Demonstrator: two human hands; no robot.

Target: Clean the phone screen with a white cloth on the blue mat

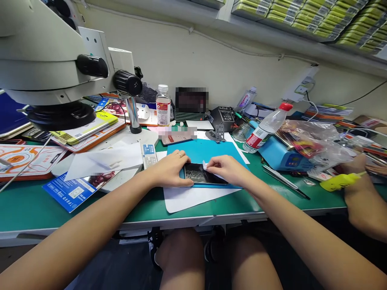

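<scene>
A phone (196,175) with a dark, glossy screen lies flat on the blue mat (208,149). My left hand (173,169), with a ring on one finger, grips the phone's left end, thumb along the near edge and fingers at the far side. Over the right half of the screen, my right hand (225,167) pinches a small white wipe (204,165) between thumb and fingertips. The wipe appears to be against the glass. White paper (181,201) sticks out beneath the mat towards the table's front edge.
A microscope (45,72) overhangs the left side. Behind the mat stand a labelled bottle (163,106) and a black box (223,117). To the right are a red-capped bottle (266,127), tweezers (286,181) and another person's arm (364,197) near a yellow squeeze bottle (340,182).
</scene>
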